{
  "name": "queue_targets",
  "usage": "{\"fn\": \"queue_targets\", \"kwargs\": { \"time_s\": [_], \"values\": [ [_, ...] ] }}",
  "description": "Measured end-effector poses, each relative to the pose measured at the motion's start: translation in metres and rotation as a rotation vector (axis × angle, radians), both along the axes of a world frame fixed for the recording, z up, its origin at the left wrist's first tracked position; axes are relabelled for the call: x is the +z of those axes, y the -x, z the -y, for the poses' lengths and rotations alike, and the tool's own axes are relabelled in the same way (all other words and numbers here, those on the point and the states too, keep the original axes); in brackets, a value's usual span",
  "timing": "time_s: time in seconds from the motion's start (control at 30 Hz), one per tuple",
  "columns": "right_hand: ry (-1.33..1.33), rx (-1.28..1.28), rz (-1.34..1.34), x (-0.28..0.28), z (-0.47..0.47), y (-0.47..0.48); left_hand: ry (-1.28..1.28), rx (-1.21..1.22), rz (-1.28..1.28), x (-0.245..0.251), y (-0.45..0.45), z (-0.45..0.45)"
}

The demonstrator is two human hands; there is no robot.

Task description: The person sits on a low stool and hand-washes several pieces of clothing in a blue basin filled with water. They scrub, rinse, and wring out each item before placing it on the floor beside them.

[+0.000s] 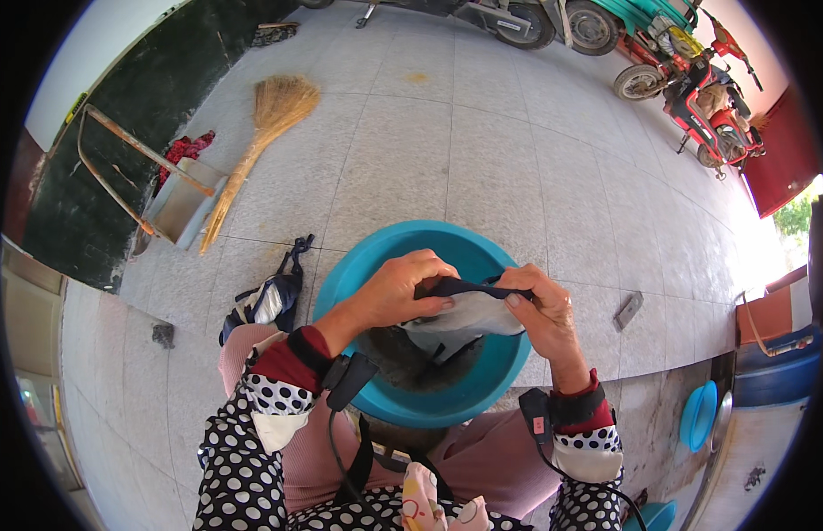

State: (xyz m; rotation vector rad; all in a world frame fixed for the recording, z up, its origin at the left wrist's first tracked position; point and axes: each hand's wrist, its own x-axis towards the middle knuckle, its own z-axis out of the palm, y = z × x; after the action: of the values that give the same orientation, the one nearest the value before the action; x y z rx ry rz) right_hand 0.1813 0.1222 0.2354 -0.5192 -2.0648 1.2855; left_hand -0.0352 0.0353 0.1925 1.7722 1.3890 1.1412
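Note:
A wet white cloth with a dark navy edge (478, 317) is stretched between my two hands above a turquoise plastic basin (411, 411). My left hand (401, 289) pinches the navy edge on the left, thumb below and fingers over it. On the right, my right hand (544, 308) grips the same edge between thumb and curled fingers. The lower part of the cloth hangs down into the basin, where dark, murky water (401, 368) covers the bottom. How much of the cloth lies under the water I cannot tell.
A navy and white cloth bundle (272, 299) lies left of the basin. Farther left are a straw broom (265, 133) and a metal dustpan (186, 199). A small flat grey object (628, 310) rests on the tiles at right. A red scooter (703, 119) stands at far right.

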Motion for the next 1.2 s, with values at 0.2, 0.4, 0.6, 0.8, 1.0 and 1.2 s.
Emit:
{"fn": "queue_targets", "kwargs": {
  "time_s": [0.2, 0.4, 0.6, 0.8, 1.0, 1.2],
  "values": [
    [0.255, -0.017, -0.080, -0.004, -0.001, -0.007, 0.076, -0.049, -0.233, -0.067, 0.004, -0.002],
    [0.428, -0.121, -0.211, -0.010, -0.015, -0.021, 0.289, 0.301, 0.137, -0.073, 0.018, -0.011],
    [0.415, -0.285, -0.009, -0.021, -0.033, -0.036, -0.018, 0.545, 0.260, -0.023, 0.039, -0.013],
    [0.438, -0.248, -0.005, -0.035, -0.035, -0.030, -0.086, 0.540, 0.296, 0.019, 0.051, 0.004],
    [0.110, -0.304, 0.260, -0.050, -0.035, -0.012, -0.140, 0.570, 0.240, 0.024, 0.049, 0.004],
    [-0.111, -0.374, 0.178, -0.050, -0.044, -0.014, -0.286, 0.589, 0.026, 0.030, 0.051, 0.008]
  ]
}}
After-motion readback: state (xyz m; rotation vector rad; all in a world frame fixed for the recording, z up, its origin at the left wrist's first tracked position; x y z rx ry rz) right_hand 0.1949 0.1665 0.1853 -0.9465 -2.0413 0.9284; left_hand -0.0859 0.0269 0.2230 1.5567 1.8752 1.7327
